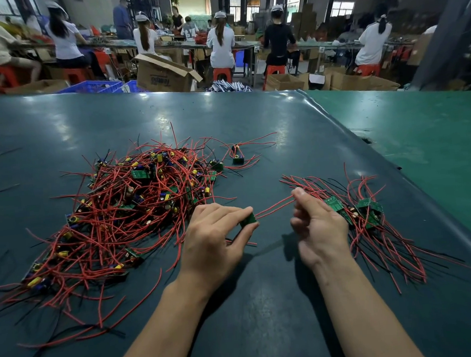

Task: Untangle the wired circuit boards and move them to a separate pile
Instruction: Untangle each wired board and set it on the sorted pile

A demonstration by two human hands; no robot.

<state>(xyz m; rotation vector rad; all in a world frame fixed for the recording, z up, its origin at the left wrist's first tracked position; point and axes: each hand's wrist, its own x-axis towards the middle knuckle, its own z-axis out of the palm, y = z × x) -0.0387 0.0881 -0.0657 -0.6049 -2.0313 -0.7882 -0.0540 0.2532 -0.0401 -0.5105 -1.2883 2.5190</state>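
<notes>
A big tangled heap of small green circuit boards with red and black wires (pixel 125 208) lies on the dark table (pixel 266 315), left of centre. A smaller sorted pile of wired boards (pixel 368 216) lies to the right. My left hand (pixel 216 235) pinches one green circuit board (pixel 249 219) between fingers and thumb. Its red wires (pixel 272 207) stretch rightward to my right hand (pixel 317 222), which pinches them between thumb and curled fingers, just left of the sorted pile.
Two loose wired boards (pixel 237 157) lie behind the heap. A green mat (pixel 420 126) covers the table's right side past a raised seam. Beyond the far edge stand cardboard boxes (pixel 165 71), blue crates and seated workers at benches.
</notes>
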